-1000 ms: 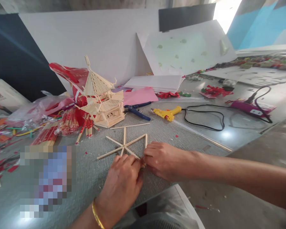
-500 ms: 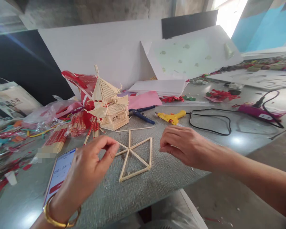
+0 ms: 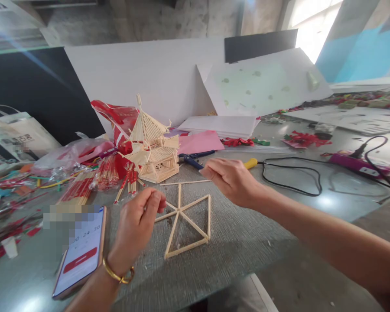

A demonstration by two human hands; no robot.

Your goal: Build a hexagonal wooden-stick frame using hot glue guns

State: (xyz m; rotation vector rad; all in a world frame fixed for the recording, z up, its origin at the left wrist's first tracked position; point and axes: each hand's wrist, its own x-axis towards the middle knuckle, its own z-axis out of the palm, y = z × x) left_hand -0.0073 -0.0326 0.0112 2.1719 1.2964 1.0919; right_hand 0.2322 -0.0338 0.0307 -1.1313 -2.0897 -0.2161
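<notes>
A flat frame of thin wooden sticks (image 3: 187,247), with spokes meeting at a centre, lies on the table (image 3: 247,260). My left hand (image 3: 142,219) is over its left end, fingers closed; whatever they may hold is hidden. My right hand (image 3: 229,180) reaches over the table behind the frame, fingers pressed together near the right end of a loose stick (image 3: 188,182); a grip on it cannot be made out. Behind stands a small stick pavilion (image 3: 156,149). The yellow glue gun (image 3: 251,163) is mostly hidden behind my right hand.
A phone (image 3: 84,253) showing a timer lies at the left, near bundled sticks (image 3: 79,188). Blue pliers (image 3: 193,159) are behind my right hand. A black cable (image 3: 290,190) loops to a purple power strip (image 3: 354,164). White boards (image 3: 221,125) stand and lie at the back.
My right hand has moved left and slightly up, now covering most of the glue gun. My left hand has shifted right, uncovering more of the phone, and its fingers have drawn together.
</notes>
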